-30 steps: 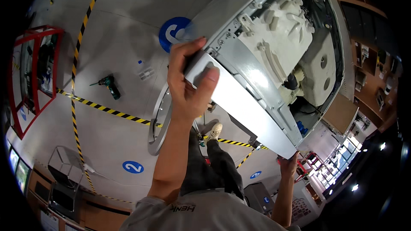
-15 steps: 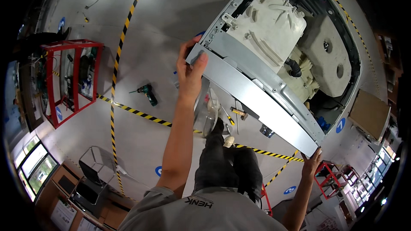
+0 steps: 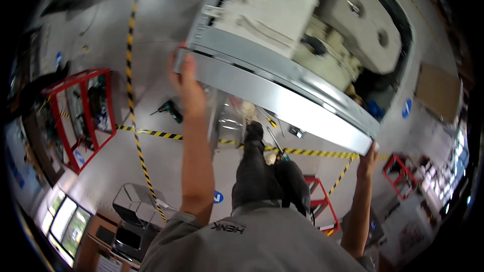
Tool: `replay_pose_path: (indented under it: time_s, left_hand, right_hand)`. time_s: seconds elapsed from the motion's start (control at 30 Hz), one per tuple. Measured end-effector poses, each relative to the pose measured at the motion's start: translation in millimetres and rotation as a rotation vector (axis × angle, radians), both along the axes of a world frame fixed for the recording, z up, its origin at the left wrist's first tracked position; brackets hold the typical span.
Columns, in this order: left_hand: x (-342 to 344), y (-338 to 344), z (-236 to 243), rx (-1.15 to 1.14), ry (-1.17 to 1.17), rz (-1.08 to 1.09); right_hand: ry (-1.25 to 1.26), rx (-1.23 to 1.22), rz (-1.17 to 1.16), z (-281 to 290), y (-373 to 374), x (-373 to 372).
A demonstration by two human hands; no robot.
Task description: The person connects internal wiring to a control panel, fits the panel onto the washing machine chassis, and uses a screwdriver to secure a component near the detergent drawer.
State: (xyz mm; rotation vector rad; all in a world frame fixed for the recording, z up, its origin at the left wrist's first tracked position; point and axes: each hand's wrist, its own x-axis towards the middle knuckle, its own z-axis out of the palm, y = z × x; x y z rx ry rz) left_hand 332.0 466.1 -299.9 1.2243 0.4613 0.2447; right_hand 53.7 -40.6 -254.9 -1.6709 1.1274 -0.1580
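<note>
A long silver-grey metal panel (image 3: 282, 98) stretches along the near edge of an open-topped washing machine (image 3: 222, 40). My left hand (image 3: 189, 85) grips its left end, thumb on top and fingers round the outer side. At the opposite end, my right hand (image 3: 369, 160) holds the panel's right corner; its fingers are partly hidden. Inside the machine are a white plastic housing (image 3: 269, 12), a black hose (image 3: 315, 45) and a grey concrete counterweight (image 3: 360, 25) with two holes. Motion blurs the machine and my left hand.
A green-black cordless drill (image 3: 172, 110) lies on the floor to the left. Near my feet are a clear plastic piece (image 3: 231, 123) and a screwdriver (image 3: 275, 140). A red-framed cart (image 3: 83, 116) stands far left, a cardboard box (image 3: 437, 90) at right. A chair (image 3: 132, 216) is lower left.
The panel now lies closer along the machine's front edge, and the gap between them looks narrower. Both hands keep their hold on its ends. The whole view has shifted and turned.
</note>
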Motion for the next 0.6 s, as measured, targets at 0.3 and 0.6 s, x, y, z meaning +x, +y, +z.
replay_pose_path:
  time_s: [0.3, 0.6]
  left_hand:
    - [8.9, 11.2, -15.3, 0.004, 0.046, 0.024]
    - [11.5, 24.3, -1.6, 0.149, 0.119, -0.007]
  right_hand:
    - [0.012, -0.028, -0.077, 5.7, 27.5, 36.3]
    - [0.004, -0.075, -0.027, 13.9, 34.5, 42.3]
